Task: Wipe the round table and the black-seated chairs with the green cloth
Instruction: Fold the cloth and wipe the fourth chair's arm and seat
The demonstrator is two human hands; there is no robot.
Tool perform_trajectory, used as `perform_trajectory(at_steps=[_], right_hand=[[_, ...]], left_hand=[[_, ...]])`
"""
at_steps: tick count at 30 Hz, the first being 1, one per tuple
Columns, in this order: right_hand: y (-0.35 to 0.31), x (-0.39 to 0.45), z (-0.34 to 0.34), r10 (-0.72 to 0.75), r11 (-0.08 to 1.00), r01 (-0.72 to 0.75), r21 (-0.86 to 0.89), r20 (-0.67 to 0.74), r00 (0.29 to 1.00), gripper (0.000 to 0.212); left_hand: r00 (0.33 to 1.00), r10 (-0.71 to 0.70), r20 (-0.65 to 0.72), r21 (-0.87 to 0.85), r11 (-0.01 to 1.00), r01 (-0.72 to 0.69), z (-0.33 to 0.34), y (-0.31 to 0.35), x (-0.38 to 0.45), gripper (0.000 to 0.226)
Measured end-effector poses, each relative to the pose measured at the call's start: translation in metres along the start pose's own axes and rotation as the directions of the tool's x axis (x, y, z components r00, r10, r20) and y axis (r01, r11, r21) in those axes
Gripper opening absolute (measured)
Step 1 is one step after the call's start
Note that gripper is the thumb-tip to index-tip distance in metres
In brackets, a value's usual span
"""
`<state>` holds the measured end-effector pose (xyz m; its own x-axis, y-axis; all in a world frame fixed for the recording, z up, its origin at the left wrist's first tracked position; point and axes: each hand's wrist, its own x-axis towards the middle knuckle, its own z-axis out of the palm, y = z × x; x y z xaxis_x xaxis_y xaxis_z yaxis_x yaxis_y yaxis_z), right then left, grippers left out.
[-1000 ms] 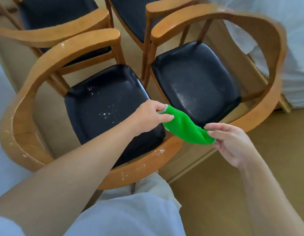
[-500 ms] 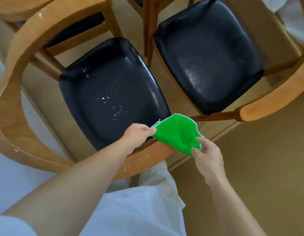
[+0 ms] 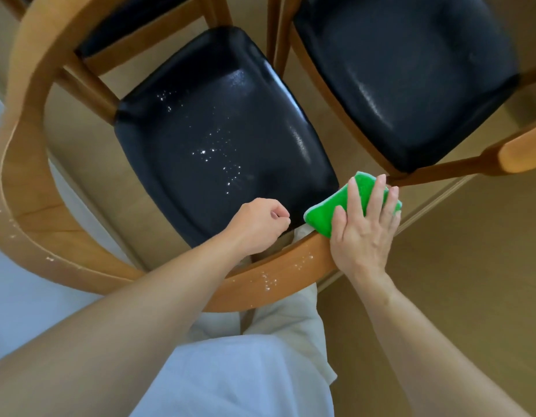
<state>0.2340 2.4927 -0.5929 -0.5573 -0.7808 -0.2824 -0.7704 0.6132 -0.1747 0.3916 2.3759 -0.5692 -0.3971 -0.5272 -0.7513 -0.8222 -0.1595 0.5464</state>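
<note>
Right hand [image 3: 363, 233] flat on the green cloth [image 3: 336, 206], pressing it onto the near end of the curved wooden armrest [image 3: 269, 281], just beside the front corner of the near chair's black seat [image 3: 224, 136]; left hand [image 3: 257, 225] loosely curled above that seat's front edge, grasping nothing. Chair-wiping step in hand, seemingly at its start, with white specks scattered over both seat and armrest. Next move likely calling for steady downward pressure and a sweep along the rail, then across the seat, gathering specks rather than scattering them.
</note>
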Motion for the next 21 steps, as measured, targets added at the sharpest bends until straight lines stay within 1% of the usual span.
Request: perform_trajectory(at_steps=[2, 4, 7, 9, 11, 12, 15, 17, 19, 21], right_hand=[[-0.015, -0.023, 0.01, 0.034, 0.999, -0.034, 0.032, 0.01, 0.999, 0.054], [-0.035, -0.055, 0.021, 0.051, 0.998, -0.053, 0.04, 0.058, 0.997, 0.057], [-0.06, -0.105, 0.039, -0.039, 0.999, 0.037, 0.017, 0.156, 0.987, 0.059], [-0.061, -0.119, 0.044, -0.097, 0.995, 0.1, -0.002, 0.223, 0.97, 0.059], [-0.053, -0.11, 0.041, -0.104, 0.994, 0.11, -0.011, 0.25, 0.963, 0.058], [-0.047, -0.1, 0.036, -0.086, 0.996, 0.09, -0.007, 0.238, 0.968, 0.058], [-0.026, -0.048, 0.016, 0.067, 0.996, -0.075, 0.049, 0.149, 0.987, 0.062], [-0.01, -0.008, 0.001, 0.134, 0.989, -0.138, 0.043, 0.093, 0.987, 0.062], [0.002, 0.021, -0.01, 0.139, 0.989, -0.142, 0.032, 0.068, 0.988, 0.063], [0.006, 0.031, -0.013, 0.099, 0.994, -0.101, 0.027, 0.065, 0.993, 0.063]], left_hand=[[1.0, -0.007, -0.01, 0.008, 1.0, 0.008, -0.003, -0.016, -0.008, 0.014], [0.999, -0.021, -0.029, 0.022, 1.0, 0.022, -0.006, -0.029, -0.015, 0.015], [0.997, -0.053, -0.064, 0.034, 0.998, 0.056, -0.009, -0.043, -0.025, 0.017], [0.996, -0.061, -0.071, 0.035, 0.997, 0.064, -0.01, -0.048, -0.032, 0.018], [0.995, -0.06, -0.074, 0.039, 0.997, 0.063, -0.01, -0.051, -0.038, 0.018], [0.996, -0.052, -0.077, 0.048, 0.997, 0.056, -0.009, -0.052, -0.041, 0.017], [0.997, -0.029, -0.075, 0.063, 0.997, 0.033, -0.004, -0.055, -0.047, 0.016], [0.998, -0.016, -0.067, 0.077, 0.997, 0.021, 0.002, -0.053, -0.048, 0.016], [0.998, -0.002, -0.063, 0.092, 0.996, 0.008, 0.008, -0.049, -0.048, 0.016], [0.997, 0.013, -0.073, 0.09, 0.996, -0.006, 0.013, -0.043, -0.049, 0.017]])
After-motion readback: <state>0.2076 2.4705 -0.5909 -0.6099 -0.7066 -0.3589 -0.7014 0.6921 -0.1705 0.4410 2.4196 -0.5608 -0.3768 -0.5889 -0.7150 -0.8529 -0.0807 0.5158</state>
